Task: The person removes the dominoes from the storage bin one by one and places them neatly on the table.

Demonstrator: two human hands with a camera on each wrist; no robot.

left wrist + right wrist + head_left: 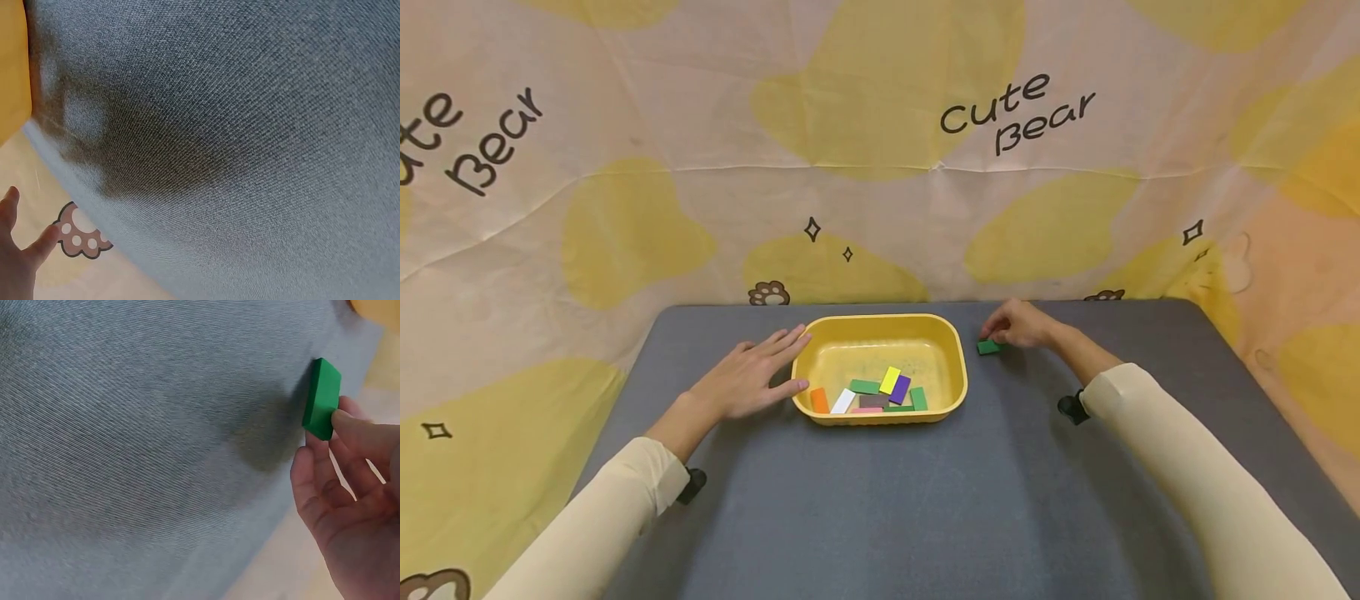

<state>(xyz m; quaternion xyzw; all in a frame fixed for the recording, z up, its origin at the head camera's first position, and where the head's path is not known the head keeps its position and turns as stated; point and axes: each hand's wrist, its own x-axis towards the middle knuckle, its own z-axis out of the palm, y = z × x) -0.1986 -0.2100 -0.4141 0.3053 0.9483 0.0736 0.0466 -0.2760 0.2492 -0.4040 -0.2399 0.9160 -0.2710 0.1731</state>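
A green domino-like block (322, 400) is pinched between the thumb and fingers of my right hand (1018, 324), low over the table, right of the tray. In the right wrist view its broad face shows past the thumb. My left hand (752, 377) is spread with fairly straight fingers at the left rim of a yellow plastic tray (880, 418); whether it touches the rim I cannot tell. Inside the tray lie several blocks, among them an orange block (819, 401), a white block (843, 402), a yellow block (890, 380) and a purple block (900, 390).
The tray stands on a grey cloth-covered table (880, 508). Behind the table's far edge hangs a printed cloth backdrop (880, 208) with yellow patches and lettering. Dark wrist devices sit under both sleeves.
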